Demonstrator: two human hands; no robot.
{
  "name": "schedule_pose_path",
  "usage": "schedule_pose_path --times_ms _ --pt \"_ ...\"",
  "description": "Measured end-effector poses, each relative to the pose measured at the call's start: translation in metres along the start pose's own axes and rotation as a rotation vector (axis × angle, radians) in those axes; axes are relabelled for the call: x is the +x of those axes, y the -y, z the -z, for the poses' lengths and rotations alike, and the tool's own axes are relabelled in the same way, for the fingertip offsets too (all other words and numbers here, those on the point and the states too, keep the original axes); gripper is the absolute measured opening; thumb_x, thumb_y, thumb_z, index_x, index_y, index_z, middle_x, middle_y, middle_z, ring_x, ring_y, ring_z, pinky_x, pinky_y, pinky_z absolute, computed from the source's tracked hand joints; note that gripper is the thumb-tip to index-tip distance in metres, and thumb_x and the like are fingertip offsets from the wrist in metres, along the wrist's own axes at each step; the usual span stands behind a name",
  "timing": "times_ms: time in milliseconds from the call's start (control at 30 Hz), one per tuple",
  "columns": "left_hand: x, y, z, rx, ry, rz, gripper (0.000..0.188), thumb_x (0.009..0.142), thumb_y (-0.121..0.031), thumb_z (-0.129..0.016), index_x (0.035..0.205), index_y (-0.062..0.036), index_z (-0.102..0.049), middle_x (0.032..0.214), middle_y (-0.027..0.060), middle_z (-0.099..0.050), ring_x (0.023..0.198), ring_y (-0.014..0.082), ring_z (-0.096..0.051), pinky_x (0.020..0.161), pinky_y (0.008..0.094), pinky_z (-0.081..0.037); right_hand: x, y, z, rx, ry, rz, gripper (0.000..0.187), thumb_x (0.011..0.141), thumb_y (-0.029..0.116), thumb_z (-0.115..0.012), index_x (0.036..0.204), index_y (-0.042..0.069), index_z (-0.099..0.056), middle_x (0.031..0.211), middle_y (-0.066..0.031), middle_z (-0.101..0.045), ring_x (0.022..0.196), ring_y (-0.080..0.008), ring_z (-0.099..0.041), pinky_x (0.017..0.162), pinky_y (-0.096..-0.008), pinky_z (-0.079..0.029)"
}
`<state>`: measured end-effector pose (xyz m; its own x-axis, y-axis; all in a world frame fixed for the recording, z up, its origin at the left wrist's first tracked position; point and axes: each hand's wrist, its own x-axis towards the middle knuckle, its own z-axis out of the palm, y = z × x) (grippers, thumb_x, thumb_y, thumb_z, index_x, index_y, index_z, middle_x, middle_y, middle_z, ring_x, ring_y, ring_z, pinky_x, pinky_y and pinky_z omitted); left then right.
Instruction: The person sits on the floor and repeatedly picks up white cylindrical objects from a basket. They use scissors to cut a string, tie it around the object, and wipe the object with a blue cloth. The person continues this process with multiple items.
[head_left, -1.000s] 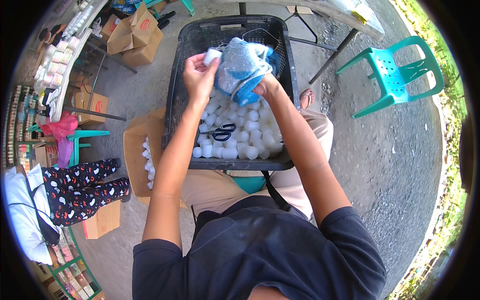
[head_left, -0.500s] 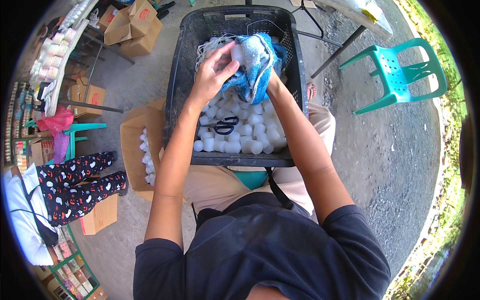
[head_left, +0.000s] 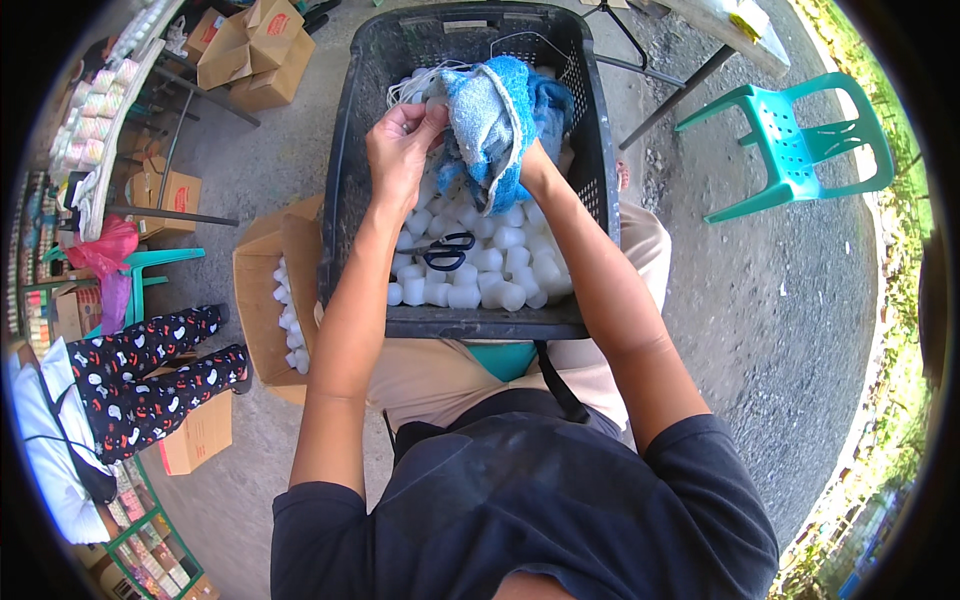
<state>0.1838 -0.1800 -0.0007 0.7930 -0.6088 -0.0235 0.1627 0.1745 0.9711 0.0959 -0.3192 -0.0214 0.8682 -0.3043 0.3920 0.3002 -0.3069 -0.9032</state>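
Over a black plastic crate [head_left: 455,326], my right hand [head_left: 535,170] holds up a blue towel [head_left: 497,125] with a pale edge; the cloth hides most of its fingers. My left hand [head_left: 398,150] is closed in a pinch just left of the towel. What lies between its fingertips, if anything, I cannot make out. Below the hands, many small white rounded cylinders [head_left: 505,262] fill the crate. Scissors with dark handles [head_left: 450,252] lie on top of them. White string [head_left: 415,88] is bunched near the crate's far left corner.
A cardboard box [head_left: 255,340] with more white cylinders stands against the crate's left side. At right is a green plastic chair [head_left: 795,150]. Tables, cardboard boxes [head_left: 262,45] and a person in patterned trousers [head_left: 150,375] are at left. A table [head_left: 735,40] stands far right.
My left hand has drawn back left from the towel, its fingers going from spread around a white piece to a pinch. The towel has shifted slightly, and that white piece no longer shows.
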Motion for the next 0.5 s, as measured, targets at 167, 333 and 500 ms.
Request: schedule_pose_path --times_ms 167,333,500 --pt "-0.005 -0.008 -0.005 -0.255 0.095 0.097 0.037 0.090 -0.027 -0.067 0.117 -0.0055 -0.056 0.112 0.0062 -0.061 0.099 0.0143 -0.058 0.084 0.0323 -0.047 -0.002 -0.001 0.002 0.391 -0.040 -0.198 0.043 0.089 0.012 -0.064 0.129 0.001 -0.053 0.122 -0.0095 -0.059 0.111 -0.0189 -0.056 0.096 -0.0328 -0.047" --pt "-0.001 -0.014 0.005 -0.260 0.058 0.105 0.039 0.092 -0.032 -0.063 0.121 -0.0065 -0.054 0.113 0.0050 -0.060 0.100 0.0158 -0.057 0.082 0.0335 -0.047 -0.002 0.002 -0.003 0.621 0.039 -0.105 0.048 0.086 0.015 -0.069 0.130 0.004 -0.053 0.124 -0.0119 -0.058 0.109 -0.0194 -0.056 0.099 -0.0342 -0.044" --pt "-0.003 -0.003 -0.003 -0.123 0.072 -0.182 0.032 0.093 -0.020 -0.063 0.119 -0.0009 -0.057 0.109 0.0064 -0.063 0.096 0.0128 -0.059 0.084 0.0274 -0.049 0.006 0.010 -0.013 0.012 -0.050 0.036 0.034 0.082 0.018 -0.070 0.112 0.004 -0.062 0.106 -0.0103 -0.066 0.096 -0.0203 -0.062 0.084 -0.0343 -0.050"
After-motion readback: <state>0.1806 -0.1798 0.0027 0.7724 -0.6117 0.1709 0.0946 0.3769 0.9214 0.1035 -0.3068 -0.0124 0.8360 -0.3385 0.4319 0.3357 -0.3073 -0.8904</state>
